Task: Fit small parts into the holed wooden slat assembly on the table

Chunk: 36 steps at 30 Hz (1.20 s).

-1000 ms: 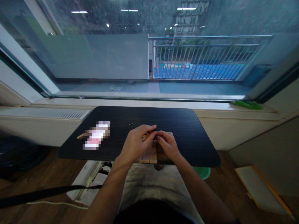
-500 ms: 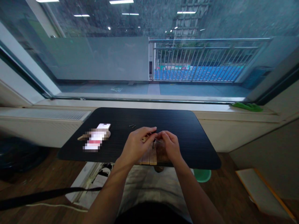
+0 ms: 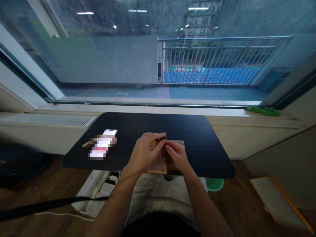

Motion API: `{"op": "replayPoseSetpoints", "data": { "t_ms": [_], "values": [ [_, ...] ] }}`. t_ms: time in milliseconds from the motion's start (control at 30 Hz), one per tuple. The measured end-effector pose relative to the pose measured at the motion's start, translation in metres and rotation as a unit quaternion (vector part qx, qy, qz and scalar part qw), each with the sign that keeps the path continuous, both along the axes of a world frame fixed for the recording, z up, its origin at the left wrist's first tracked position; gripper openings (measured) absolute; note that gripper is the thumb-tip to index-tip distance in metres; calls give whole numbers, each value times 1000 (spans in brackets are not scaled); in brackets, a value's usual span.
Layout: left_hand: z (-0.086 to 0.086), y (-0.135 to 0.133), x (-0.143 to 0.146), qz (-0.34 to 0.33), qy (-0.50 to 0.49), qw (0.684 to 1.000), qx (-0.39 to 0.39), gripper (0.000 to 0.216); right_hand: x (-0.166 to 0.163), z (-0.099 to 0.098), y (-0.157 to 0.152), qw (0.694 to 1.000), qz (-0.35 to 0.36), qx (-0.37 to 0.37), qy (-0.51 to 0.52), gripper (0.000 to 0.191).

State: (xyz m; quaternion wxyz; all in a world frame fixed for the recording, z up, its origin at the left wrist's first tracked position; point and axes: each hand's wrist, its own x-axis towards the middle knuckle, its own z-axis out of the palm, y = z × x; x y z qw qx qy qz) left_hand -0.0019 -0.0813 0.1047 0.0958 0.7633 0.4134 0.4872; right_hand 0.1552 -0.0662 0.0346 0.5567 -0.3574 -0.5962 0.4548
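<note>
My left hand [image 3: 143, 152] is closed on a small wooden piece [image 3: 153, 144] with a hole in it, held just above the black table [image 3: 202, 144]. My right hand [image 3: 176, 156] is pinched against that piece's right end, on something too small to name. Under both hands lie several light wooden slats [image 3: 158, 164] side by side at the table's near edge. Two small dark screws [image 3: 140, 132] lie on the table just beyond my left hand.
A phone [image 3: 110, 132] and a blurred-out flat item [image 3: 100, 147] lie at the table's left, with a wooden stick [image 3: 86, 144] beside them. A green cloth [image 3: 265, 111] rests on the window sill at right. A green stool [image 3: 214, 183] stands under the table.
My right hand has drawn in slightly nearer and lower, its fingertips tightening against the small wooden piece. My left hand has stayed in place.
</note>
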Motion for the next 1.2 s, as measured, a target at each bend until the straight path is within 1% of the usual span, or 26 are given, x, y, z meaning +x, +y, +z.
{"op": "replayPoseSetpoints", "data": {
  "t_ms": [167, 367, 533, 700, 1033, 1200],
  "values": [
    [0, 0, 0, -7, -8, 1000, -4, 18, 0, -2, -1, 1000, 0, 9, 17, 17],
    [-1, 0, 0, -9, -15, 1000, -25, 19, 1, -3, -1, 1000, 4, 16, -10, 22],
    [0, 0, 0, -18, -17, 999, -36, 19, 0, 1, -2, 999, 13, 34, 0, 20],
    [2, 0, 1, -29, -30, 998, -53, 18, -1, 4, -3, 998, -2, 60, -1, 16],
    [0, 2, 1, -47, -50, 996, -62, 16, 0, 2, -3, 998, 2, 60, -19, 17],
    [-1, 0, 1, -45, -49, 996, -58, 16, 1, 0, -2, 998, -4, 57, -26, 17]
  ]
}}
